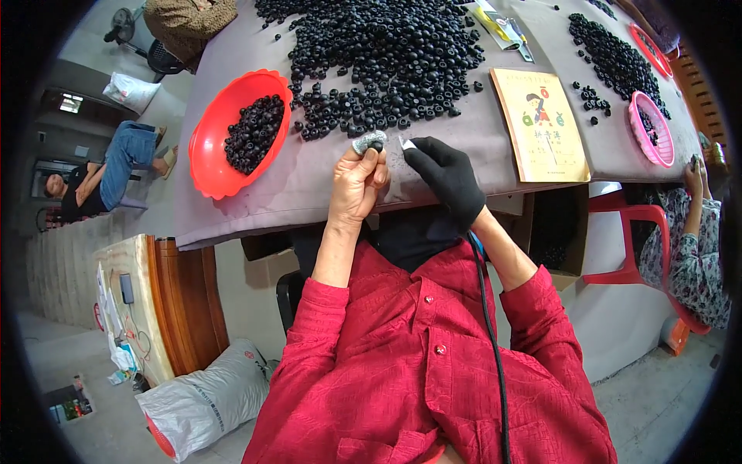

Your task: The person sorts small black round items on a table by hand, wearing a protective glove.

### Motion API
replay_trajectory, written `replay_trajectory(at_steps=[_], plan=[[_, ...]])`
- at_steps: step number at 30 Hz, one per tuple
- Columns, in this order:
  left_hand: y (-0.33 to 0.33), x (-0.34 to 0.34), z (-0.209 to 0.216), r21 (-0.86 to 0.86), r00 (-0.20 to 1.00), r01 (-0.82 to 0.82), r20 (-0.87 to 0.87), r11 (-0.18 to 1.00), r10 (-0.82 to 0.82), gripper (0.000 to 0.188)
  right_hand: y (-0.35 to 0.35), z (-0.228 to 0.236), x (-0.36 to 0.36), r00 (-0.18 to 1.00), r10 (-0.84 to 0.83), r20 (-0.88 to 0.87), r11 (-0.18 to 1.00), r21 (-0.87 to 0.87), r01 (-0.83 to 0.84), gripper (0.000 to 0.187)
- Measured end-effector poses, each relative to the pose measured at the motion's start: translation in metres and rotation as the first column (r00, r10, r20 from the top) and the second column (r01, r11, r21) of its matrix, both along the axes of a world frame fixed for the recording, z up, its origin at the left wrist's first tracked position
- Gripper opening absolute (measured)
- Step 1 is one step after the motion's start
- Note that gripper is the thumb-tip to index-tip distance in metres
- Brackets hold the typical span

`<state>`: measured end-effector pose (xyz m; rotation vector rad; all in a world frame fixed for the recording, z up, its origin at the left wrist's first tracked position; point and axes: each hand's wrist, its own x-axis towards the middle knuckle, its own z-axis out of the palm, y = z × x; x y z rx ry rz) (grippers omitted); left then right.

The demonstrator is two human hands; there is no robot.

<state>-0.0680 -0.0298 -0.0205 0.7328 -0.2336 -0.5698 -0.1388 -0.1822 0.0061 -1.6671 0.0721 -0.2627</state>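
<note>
My bare left hand (pixel 357 184) is closed in a pinch above the table's near edge. Between its fingertips sits a small black round piece (pixel 376 145), and a silvery wrap (pixel 363 141) covers one fingertip. Close by on the right, my right hand (pixel 450 176) wears a black glove with its fingers drawn together. A small whitish tip (pixel 407 145) shows at its fingers; whether it is a tool or a finger cover is unclear. A large heap of black round pieces (pixel 379 46) spreads beyond both hands. More lie in a red scalloped bowl (pixel 202 158) to the left.
A yellow booklet (pixel 539 127) lies right of my hands, with a packaged tool (pixel 502 31) behind it. Farther right are another heap (pixel 618 62), a pink basket (pixel 648 127) and a person's hand (pixel 696 176). A white sack (pixel 209 398) stands on the floor; someone sits far left.
</note>
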Motion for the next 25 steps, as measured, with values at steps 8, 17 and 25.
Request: replay_trajectory(at_steps=[8,17,25], plan=[[-0.0016,-0.0008,0.0034,0.061,0.999,-0.048,-0.010,0.997,0.049,0.017,0.0010,0.0026,-0.0026,0.994,0.104,0.013,0.979,-0.179,-0.100,0.029],[0.0000,-0.0019,0.0034,0.059,1.000,-0.003,0.006,0.998,0.003,0.017,0.0035,-0.0006,-0.0024,0.996,0.079,0.032,0.985,-0.157,-0.073,0.030],[0.0005,-0.0020,0.0025,0.072,0.999,0.042,0.020,0.997,-0.043,0.019,0.0034,-0.0002,-0.0017,0.995,0.096,-0.011,0.983,-0.157,-0.097,0.035]])
